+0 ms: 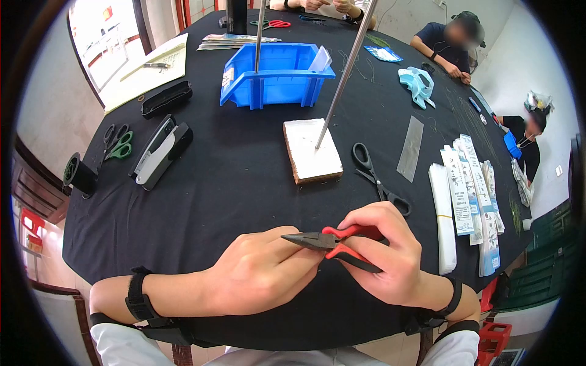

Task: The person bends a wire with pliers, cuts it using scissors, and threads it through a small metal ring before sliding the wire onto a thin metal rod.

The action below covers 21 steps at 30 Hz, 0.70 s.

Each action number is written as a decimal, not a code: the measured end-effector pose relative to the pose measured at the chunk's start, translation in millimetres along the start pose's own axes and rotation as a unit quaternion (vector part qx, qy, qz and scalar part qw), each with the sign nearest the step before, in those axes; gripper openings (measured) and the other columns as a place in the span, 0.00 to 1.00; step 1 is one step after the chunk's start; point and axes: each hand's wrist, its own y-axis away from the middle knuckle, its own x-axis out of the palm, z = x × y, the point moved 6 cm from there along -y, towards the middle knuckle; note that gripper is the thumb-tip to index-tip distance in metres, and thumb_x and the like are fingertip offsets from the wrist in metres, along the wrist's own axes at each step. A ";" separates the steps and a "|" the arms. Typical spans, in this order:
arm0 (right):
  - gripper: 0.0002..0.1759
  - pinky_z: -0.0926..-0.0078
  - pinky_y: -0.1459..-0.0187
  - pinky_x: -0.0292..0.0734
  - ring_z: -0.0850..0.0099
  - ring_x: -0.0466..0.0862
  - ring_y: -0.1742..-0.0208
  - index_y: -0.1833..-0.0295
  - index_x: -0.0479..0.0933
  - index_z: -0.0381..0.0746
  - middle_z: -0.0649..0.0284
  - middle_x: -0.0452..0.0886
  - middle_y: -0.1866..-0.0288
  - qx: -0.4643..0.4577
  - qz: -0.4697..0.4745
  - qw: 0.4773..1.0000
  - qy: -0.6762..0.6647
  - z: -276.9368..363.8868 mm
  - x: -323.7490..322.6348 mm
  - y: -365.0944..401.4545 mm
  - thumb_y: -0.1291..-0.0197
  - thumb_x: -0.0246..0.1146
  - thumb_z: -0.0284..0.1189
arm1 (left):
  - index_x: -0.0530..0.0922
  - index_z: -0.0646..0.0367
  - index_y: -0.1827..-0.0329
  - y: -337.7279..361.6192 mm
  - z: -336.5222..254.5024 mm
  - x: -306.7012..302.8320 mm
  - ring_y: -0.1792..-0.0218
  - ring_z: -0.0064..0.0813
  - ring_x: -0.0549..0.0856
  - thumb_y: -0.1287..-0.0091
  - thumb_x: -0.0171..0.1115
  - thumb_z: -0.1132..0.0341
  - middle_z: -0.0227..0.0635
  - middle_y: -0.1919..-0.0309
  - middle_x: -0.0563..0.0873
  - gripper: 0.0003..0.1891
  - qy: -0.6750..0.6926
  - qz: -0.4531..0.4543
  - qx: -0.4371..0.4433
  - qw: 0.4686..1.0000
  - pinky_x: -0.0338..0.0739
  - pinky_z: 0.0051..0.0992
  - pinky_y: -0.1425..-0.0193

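Note:
My right hand [387, 253] grips a pair of needle-nose pliers [314, 241] by its red and black handles. The dark jaws point left and look closed. Close beside them, my left hand [259, 268] has its fingers curled together near the pivot; whatever they pinch, if anything, is hidden. Just beyond my right hand lie black scissors [373, 177]. Further forward stands a white-topped block [302, 146] with a thin metal rod [342, 85] rising from it.
A blue bin [268, 91] sits at the back centre. On the left are a stapler [160, 152], green-handled scissors [119, 143] and a black spool [79, 174]. Printed paper strips [470, 189] and a white plastic stack [442, 226] lie right. Other people sit around the table's far side.

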 end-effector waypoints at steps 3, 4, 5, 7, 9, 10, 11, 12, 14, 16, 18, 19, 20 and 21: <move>0.13 0.78 0.69 0.71 0.67 0.76 0.65 0.71 0.78 0.31 0.57 0.76 0.61 -0.004 -0.012 1.000 -0.004 0.7 -0.7 0.1 0.68 0.72 0.16 | 0.78 0.69 0.69 0.3 1.2 0.1 0.79 0.36 0.80 0.55 0.67 0.80 0.42 0.76 0.79 0.09 0.001 -0.008 0.002 1.000 0.75 0.28 0.77; 0.13 0.78 0.69 0.71 0.67 0.76 0.65 0.71 0.78 0.31 0.57 0.76 0.61 -0.003 -0.015 1.000 -0.006 0.8 -1.0 0.6 0.68 0.72 0.16 | 0.78 0.70 0.69 -0.1 1.5 -0.7 0.79 0.36 0.80 0.55 0.67 0.80 0.42 0.76 0.79 0.10 0.001 -0.002 -0.003 1.000 0.75 0.28 0.76; 0.13 0.78 0.69 0.71 0.67 0.76 0.65 0.71 0.78 0.31 0.57 0.76 0.61 -0.003 -0.017 1.000 -0.008 0.8 -1.5 0.9 0.68 0.72 0.16 | 0.79 0.70 0.69 -0.2 1.9 -1.0 0.79 0.36 0.80 0.55 0.67 0.80 0.42 0.76 0.79 0.10 0.000 0.004 -0.008 1.000 0.76 0.28 0.76; 0.15 0.76 0.66 0.74 0.64 0.76 0.62 0.68 0.78 0.31 0.57 0.74 0.60 0.001 0.008 1.000 -0.008 -0.2 -1.8 1.4 0.68 0.70 0.15 | 0.78 0.69 0.66 1.7 2.2 -0.1 0.75 0.36 0.81 0.54 0.66 0.80 0.41 0.74 0.79 0.11 -0.005 0.002 0.000 1.000 0.77 0.28 0.75; 0.16 0.74 0.64 0.75 0.63 0.76 0.61 0.66 0.77 0.31 0.57 0.74 0.59 0.005 0.023 1.000 -0.010 -1.0 -0.9 1.7 0.67 0.69 0.15 | 0.78 0.68 0.64 2.1 1.3 0.2 0.72 0.36 0.82 0.54 0.65 0.79 0.41 0.72 0.79 0.12 -0.011 0.001 0.007 1.000 0.78 0.28 0.75; 0.16 0.74 0.65 0.75 0.63 0.76 0.62 0.67 0.77 0.31 0.57 0.74 0.59 0.007 0.024 1.000 -0.012 -1.7 0.0 1.9 0.67 0.69 0.15 | 0.78 0.68 0.65 1.9 0.3 0.0 0.72 0.36 0.82 0.54 0.65 0.79 0.41 0.71 0.80 0.12 -0.015 0.002 0.010 1.000 0.78 0.28 0.74; 0.16 0.74 0.65 0.74 0.63 0.76 0.62 0.67 0.77 0.31 0.57 0.73 0.59 0.008 0.026 1.000 -0.015 -2.2 0.8 2.0 0.67 0.69 0.15 | 0.78 0.68 0.65 1.7 -0.4 0.0 0.72 0.37 0.82 0.54 0.65 0.79 0.42 0.71 0.80 0.12 -0.019 0.003 0.013 1.000 0.78 0.28 0.74; 0.16 0.74 0.65 0.74 0.63 0.75 0.62 0.67 0.77 0.31 0.56 0.73 0.59 0.010 0.026 0.999 -0.015 -2.6 1.1 2.1 0.67 0.69 0.15 | 0.78 0.68 0.65 1.5 -0.3 0.0 0.71 0.37 0.82 0.54 0.65 0.79 0.42 0.70 0.80 0.11 -0.019 0.002 0.011 1.000 0.78 0.28 0.74; 0.16 0.73 0.65 0.73 0.63 0.75 0.62 0.66 0.77 0.31 0.56 0.73 0.59 0.014 0.026 0.999 -0.015 -3.1 1.6 2.6 0.67 0.69 0.15 | 0.78 0.68 0.66 1.2 -0.2 0.3 0.71 0.37 0.83 0.54 0.65 0.79 0.43 0.70 0.80 0.11 -0.020 -0.002 0.007 1.000 0.79 0.28 0.73; 0.16 0.73 0.64 0.73 0.63 0.75 0.62 0.66 0.76 0.31 0.56 0.73 0.59 0.014 0.027 0.999 -0.019 -3.4 2.6 2.9 0.68 0.69 0.15 | 0.78 0.67 0.67 1.4 -0.3 0.3 0.74 0.37 0.82 0.54 0.66 0.78 0.43 0.73 0.81 0.10 -0.029 -0.008 0.008 1.000 0.78 0.29 0.73; 0.17 0.73 0.64 0.73 0.63 0.75 0.61 0.66 0.76 0.31 0.56 0.73 0.59 0.013 0.031 0.999 -0.021 -3.3 3.2 2.9 0.68 0.69 0.15 | 0.78 0.66 0.68 1.8 -0.3 0.5 0.76 0.38 0.81 0.54 0.67 0.78 0.43 0.75 0.81 0.10 -0.032 -0.008 0.009 0.999 0.78 0.29 0.73; 0.17 0.73 0.64 0.73 0.63 0.75 0.61 0.66 0.76 0.31 0.57 0.73 0.59 0.013 0.033 0.999 -0.020 -3.0 3.3 2.6 0.68 0.69 0.15 | 0.78 0.67 0.68 2.1 -0.2 0.6 0.76 0.38 0.81 0.54 0.67 0.78 0.42 0.75 0.81 0.10 -0.031 -0.006 0.008 0.999 0.78 0.29 0.73; 0.17 0.73 0.64 0.73 0.63 0.75 0.61 0.66 0.76 0.32 0.57 0.73 0.59 0.012 0.036 0.999 -0.020 -2.7 3.3 2.2 0.68 0.69 0.15 | 0.78 0.67 0.69 2.5 0.0 0.5 0.76 0.38 0.81 0.54 0.67 0.78 0.42 0.75 0.80 0.09 -0.030 -0.003 0.008 1.000 0.78 0.29 0.73; 0.17 0.73 0.64 0.73 0.63 0.75 0.61 0.66 0.76 0.32 0.57 0.73 0.59 0.008 0.039 0.999 -0.017 -2.0 3.3 1.8 0.67 0.69 0.15 | 0.78 0.67 0.69 2.8 -0.2 0.8 0.77 0.38 0.81 0.54 0.67 0.78 0.42 0.76 0.80 0.09 -0.027 0.001 0.016 1.000 0.78 0.30 0.73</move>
